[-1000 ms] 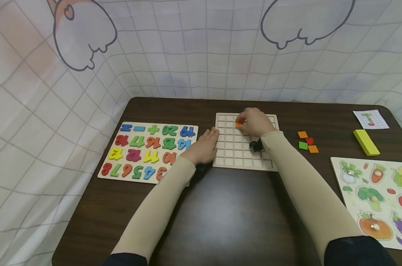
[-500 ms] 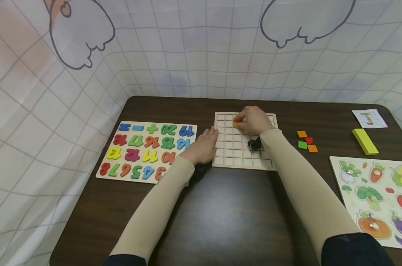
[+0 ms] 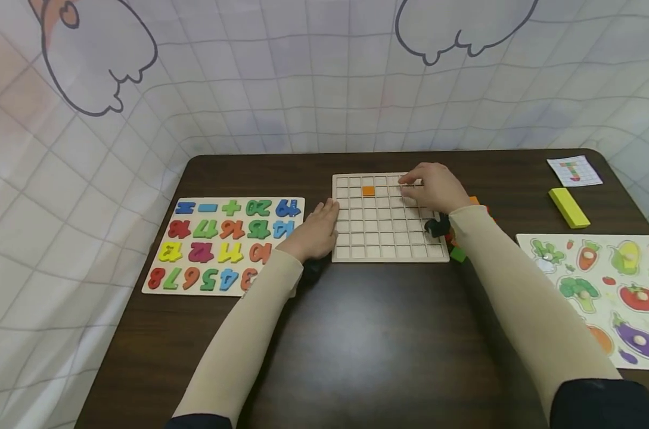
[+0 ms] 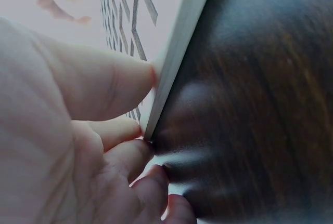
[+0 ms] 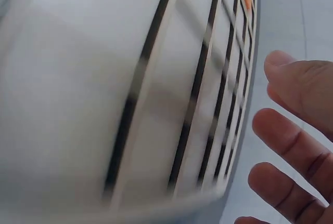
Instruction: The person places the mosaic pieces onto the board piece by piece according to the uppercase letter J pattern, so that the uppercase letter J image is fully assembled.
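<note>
At the lower middle of the head view, a wide bare stretch of the bench (image 3: 356, 328) lets a hand pass up to the near edge of the grid board (image 3: 371, 238), with the left sleeve (image 3: 244, 339) and right sleeve (image 3: 522, 286) walling it in. Left of centre, the left hand (image 3: 310, 232) blocks the gap beside the number board (image 3: 208, 215), leaving only its narrow upper end. Right of centre, the right sleeve and coloured tiles (image 3: 457, 254) obstruct the way, while open bench lies between that sleeve and the yellow block (image 3: 569, 208).
</note>
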A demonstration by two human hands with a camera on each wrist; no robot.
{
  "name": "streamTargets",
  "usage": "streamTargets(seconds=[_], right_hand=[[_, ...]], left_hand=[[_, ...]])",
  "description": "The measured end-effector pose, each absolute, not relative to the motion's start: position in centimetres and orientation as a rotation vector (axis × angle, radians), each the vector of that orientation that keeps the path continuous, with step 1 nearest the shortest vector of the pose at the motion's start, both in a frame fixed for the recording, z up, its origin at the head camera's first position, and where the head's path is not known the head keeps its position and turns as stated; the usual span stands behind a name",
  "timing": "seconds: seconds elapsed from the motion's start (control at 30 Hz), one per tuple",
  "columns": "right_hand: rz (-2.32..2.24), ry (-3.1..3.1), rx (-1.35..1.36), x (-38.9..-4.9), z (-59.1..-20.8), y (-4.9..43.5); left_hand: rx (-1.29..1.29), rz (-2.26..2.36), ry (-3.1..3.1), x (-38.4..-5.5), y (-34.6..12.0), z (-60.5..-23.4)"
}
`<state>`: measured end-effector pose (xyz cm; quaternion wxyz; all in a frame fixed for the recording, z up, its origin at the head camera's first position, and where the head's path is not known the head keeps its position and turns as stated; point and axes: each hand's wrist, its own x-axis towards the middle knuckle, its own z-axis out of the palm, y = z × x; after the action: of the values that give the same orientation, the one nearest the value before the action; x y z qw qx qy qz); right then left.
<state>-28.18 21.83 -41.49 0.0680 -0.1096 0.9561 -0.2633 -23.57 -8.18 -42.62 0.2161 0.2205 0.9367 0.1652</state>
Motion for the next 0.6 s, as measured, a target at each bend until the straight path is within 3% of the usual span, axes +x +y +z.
streamTargets(seconds=[0.3,0.6], right_hand=[[-0.641,2.928,-0.293,-25.7,-40.8,28.5],[-0.464,2.900,-0.223,-24.8,-41.5,31.6]], left_hand=[[0.619,0.454,2.611,-23.7,-8.3,-42.6],[0.622,0.463,2.613,-23.5,-8.1,-42.8]])
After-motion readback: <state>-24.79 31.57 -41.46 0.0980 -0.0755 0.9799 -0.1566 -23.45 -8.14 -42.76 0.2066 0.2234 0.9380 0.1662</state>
